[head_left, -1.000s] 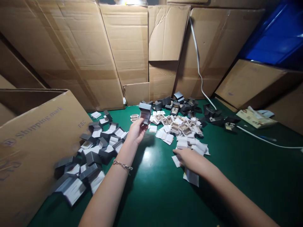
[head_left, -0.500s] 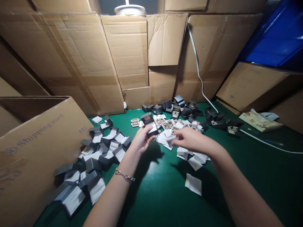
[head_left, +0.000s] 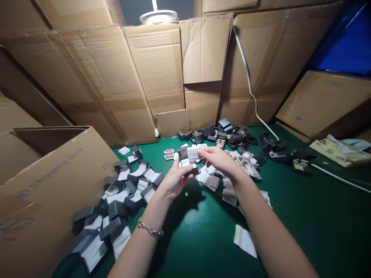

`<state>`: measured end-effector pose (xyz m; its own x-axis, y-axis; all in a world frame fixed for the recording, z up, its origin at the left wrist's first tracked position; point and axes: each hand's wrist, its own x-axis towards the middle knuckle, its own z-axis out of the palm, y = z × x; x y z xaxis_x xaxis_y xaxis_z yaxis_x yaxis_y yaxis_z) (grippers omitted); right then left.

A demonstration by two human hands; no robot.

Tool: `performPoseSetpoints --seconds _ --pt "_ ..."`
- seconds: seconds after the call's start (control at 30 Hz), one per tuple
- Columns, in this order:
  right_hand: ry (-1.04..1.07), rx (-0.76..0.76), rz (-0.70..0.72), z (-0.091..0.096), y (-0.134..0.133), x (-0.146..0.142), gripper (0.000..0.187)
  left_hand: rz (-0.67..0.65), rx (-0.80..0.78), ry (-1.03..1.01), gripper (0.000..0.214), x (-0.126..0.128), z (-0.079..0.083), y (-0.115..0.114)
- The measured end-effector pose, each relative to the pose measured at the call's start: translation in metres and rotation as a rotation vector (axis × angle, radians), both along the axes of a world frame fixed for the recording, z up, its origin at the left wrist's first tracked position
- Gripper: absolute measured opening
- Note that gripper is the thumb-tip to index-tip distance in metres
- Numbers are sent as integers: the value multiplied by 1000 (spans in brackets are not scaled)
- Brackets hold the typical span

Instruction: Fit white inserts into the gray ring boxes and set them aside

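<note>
Desk (head_left: 313,216), green. Free lane: between left forearm (head_left: 142,235) and right forearm (head_left: 269,220), near side up to the hands; one white slip (head_left: 245,240), lying beside the right forearm. Second lane: right part, short of the cable (head_left: 342,178). Obstacles, left edge: tall carton (head_left: 58,193); open dark boxes (head_left: 117,208), crowded alongside. Far edge: cardboard wall (head_left: 153,65); dark cases (head_left: 239,139), clustered before it. Centre: left hand (head_left: 175,179), right hand (head_left: 216,159), close together; white inserts (head_left: 246,162), heaped to the right.

Illegibly small print on the white card (head_left: 192,153), and blue object (head_left: 344,42) partly beyond the right edge.
</note>
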<state>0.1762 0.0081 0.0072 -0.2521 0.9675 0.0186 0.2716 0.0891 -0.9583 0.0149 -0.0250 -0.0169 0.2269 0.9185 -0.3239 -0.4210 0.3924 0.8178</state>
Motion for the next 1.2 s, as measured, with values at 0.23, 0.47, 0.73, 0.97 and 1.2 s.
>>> performPoseSetpoints --seconds 0.23,0.47,0.73,0.97,1.2 --pt "121 -44 -49 4 -3 3 19 -91 72 4 64 5 2 -5" --pt "74 22 -192 8 -11 -6 15 -170 133 127 62 0 3 -4" --pt "56 103 -261 -8 -4 -13 26 -106 185 264 81 -8 3 -1" --pt "-6 120 -278 -14 -3 -17 25 -98 194 291 76 -5 -2 2" --pt "-14 143 -272 -17 -2 -19 20 -4 195 318 88 -1 -2 1"
